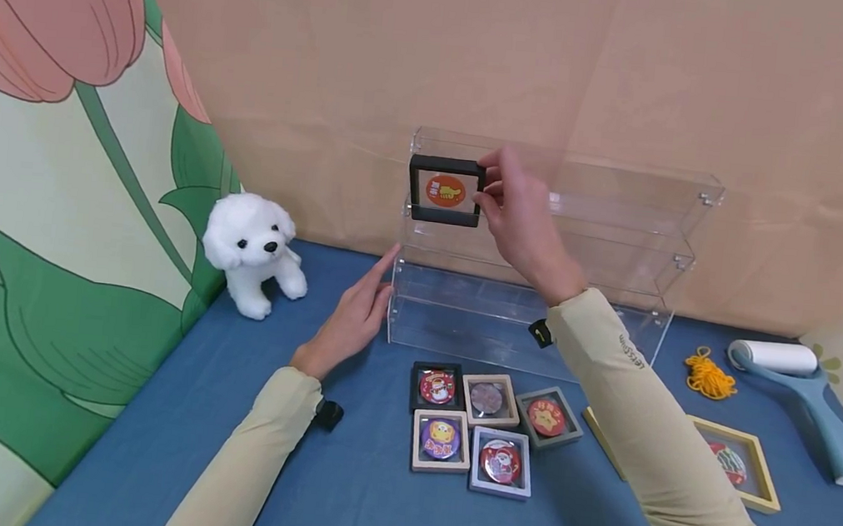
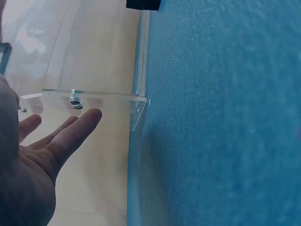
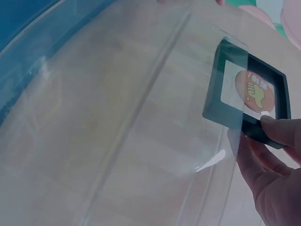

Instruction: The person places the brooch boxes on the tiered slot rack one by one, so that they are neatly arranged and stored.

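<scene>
In the head view my right hand (image 1: 527,218) pinches the right side of a black square frame (image 1: 444,216) at the top left of a clear acrylic tiered rack (image 1: 463,304). Inside the frame is a round red badge (image 1: 446,191) with a yellow thumbs-up figure. The right wrist view has the frame (image 3: 212,106) upright, its lower part behind the rack's clear front lip, with my thumb on its face. My left hand (image 1: 352,315) rests straight fingers against the rack's left side; the left wrist view has these fingers (image 2: 77,134) by the clear side panel (image 2: 115,101).
Several framed badges lie before the rack, among them a black one (image 1: 420,369) and a grey one (image 1: 569,433). A yellow frame (image 1: 770,473), orange yarn (image 1: 711,378) and a lint roller (image 1: 829,424) lie to the right. A white plush dog (image 1: 250,240) sits at the left.
</scene>
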`<state>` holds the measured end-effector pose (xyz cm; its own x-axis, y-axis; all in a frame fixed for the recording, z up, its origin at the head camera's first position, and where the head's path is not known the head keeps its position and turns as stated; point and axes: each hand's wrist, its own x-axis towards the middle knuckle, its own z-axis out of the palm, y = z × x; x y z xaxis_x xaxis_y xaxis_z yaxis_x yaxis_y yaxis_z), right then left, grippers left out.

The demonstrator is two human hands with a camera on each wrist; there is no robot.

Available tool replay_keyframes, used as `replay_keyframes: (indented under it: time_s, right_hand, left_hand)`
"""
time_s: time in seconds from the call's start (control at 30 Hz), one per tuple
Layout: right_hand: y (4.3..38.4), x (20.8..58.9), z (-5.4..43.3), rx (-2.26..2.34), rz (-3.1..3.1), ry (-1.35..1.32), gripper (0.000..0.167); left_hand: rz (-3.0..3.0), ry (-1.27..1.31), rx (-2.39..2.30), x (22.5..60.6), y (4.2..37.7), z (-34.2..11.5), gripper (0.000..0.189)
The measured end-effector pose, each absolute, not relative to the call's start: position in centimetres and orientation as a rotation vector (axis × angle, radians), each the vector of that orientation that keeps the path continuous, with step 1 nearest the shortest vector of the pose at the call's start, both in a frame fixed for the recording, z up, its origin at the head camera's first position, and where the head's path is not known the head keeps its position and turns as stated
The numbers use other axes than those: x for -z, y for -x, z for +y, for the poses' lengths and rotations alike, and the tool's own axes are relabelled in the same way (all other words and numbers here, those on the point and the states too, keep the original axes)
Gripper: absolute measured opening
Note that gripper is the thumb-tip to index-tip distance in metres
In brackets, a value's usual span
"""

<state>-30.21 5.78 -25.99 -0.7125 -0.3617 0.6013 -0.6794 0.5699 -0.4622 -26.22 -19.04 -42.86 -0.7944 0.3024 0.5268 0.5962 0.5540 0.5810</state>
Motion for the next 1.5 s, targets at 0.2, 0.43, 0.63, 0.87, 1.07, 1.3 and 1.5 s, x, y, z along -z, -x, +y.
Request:
replay_keyframes:
  time_s: [0.2, 0.43, 0.63, 0.87, 1.07, 1.3, 1.5]
  right_hand:
    - [30.3, 26.8, 5.7, -0.926, -2.366, -0.863, 0.036]
    - [30.2, 27.4, 5.7, -0.868, -2.411, -0.855, 0.031]
    - [29.9, 27.6, 5.8, -0.861, -2.457, -0.841, 0.022]
    - [29.7, 27.9, 6.1, -0.804, -2.446, -0.836, 0.018]
    - [29.5, 27.9, 6.4, -0.799, -2.47, -0.78, 0.022]
    - [29.1, 27.7, 7.1, -0.786, -2.472, -0.723, 0.026]
    - [28.1, 27.3, 7.9, -0.724, -2.392, -0.718, 0.025]
  left_hand:
    - [-2.431, 0.722, 1.111, 42.6, 26.1, -19.0, 0.067]
    - [-2.431, 0.727, 1.107, 42.7, 26.0, -19.0, 0.066]
    - [-2.43, 0.731, 1.11, 42.8, 26.1, -19.0, 0.066]
    - [-2.431, 0.722, 1.115, 43.0, 26.0, -18.9, 0.068]
    - [-2.433, 0.723, 1.117, 42.8, 26.0, -18.8, 0.068]
    - [-2.452, 0.713, 1.121, 42.8, 25.9, -18.9, 0.071]
    - [-2.441, 0.713, 1.122, 42.9, 25.9, -19.0, 0.07]
